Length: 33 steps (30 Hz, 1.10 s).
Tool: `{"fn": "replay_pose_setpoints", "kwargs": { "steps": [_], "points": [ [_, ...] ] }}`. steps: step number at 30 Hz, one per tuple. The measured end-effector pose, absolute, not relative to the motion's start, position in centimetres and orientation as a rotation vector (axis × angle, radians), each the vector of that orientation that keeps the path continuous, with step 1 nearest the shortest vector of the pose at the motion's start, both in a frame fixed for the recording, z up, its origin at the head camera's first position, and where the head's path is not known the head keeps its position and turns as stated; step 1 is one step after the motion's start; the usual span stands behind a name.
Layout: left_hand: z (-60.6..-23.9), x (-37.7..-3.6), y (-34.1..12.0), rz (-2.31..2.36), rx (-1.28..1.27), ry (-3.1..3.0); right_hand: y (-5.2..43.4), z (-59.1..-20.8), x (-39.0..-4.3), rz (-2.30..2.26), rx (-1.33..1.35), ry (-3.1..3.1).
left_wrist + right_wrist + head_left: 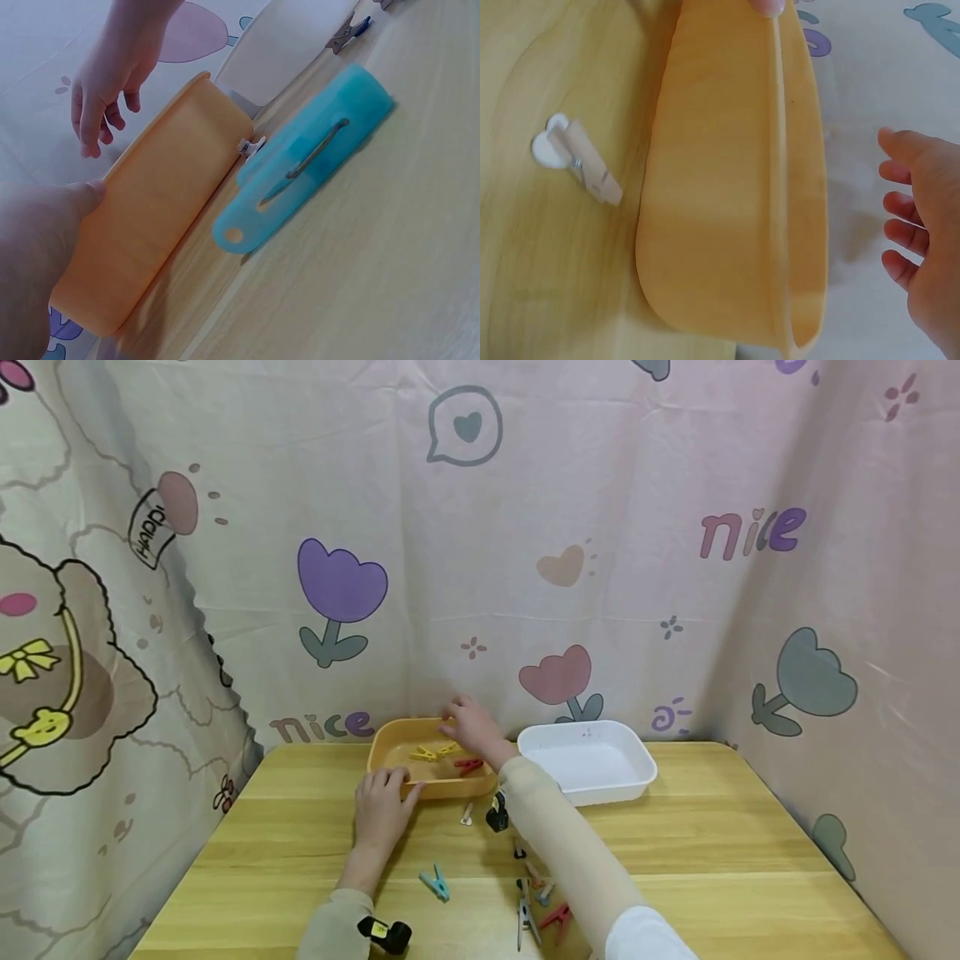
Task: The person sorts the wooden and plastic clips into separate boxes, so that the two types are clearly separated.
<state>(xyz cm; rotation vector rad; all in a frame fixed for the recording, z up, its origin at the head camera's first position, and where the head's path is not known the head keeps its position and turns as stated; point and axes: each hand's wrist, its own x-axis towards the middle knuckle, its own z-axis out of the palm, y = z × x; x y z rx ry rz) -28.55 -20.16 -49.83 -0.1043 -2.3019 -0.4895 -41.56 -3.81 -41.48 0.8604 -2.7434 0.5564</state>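
Observation:
In the head view an orange plastic basin (442, 789) sits at the back of the table, with yellow clothespins (423, 753) and a red clothespin (469, 766) inside. My left hand (381, 810) grips its near rim toward the left corner, the thumb (91, 196) at the edge in the left wrist view. Above the basin's far right side, my right hand (474, 727) hovers with loosely bent fingers and holds nothing; the right wrist view has this hand (930, 217) apart from the rim. A turquoise clothespin (436, 885) lies in front of the left hand.
A white basin (592, 764) stands right of the orange one. A small wooden clip with a white heart (467, 815) lies before the orange basin. Under the right forearm are a grey clothespin (527, 917), a red clothespin (557, 922) and small clips. A printed curtain (465, 568) hangs behind.

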Motion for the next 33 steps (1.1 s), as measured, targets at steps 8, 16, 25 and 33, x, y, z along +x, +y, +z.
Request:
{"fn": "replay_pose_setpoints", "kwargs": {
  "steps": [8, 16, 25, 33],
  "points": [
    [-49.9, -28.8, -20.2, -0.488, -0.098, -2.307, -2.2, -40.7, -40.9, 0.544, 0.984, -2.635],
    [-50.2, -29.0, -20.3, -0.491, -0.095, -2.310, -0.7, -40.2, -39.8, 0.440, 1.088, -2.535],
    [-50.0, -28.9, -20.3, -0.494, -0.094, -2.309, 0.5, -40.4, -38.2, 0.394, 1.185, -2.431],
    [-50.1, -28.8, -20.2, -0.488, -0.085, -2.316, 1.2, -40.5, -36.0, 0.393, 1.264, -2.396]
  ]
}}
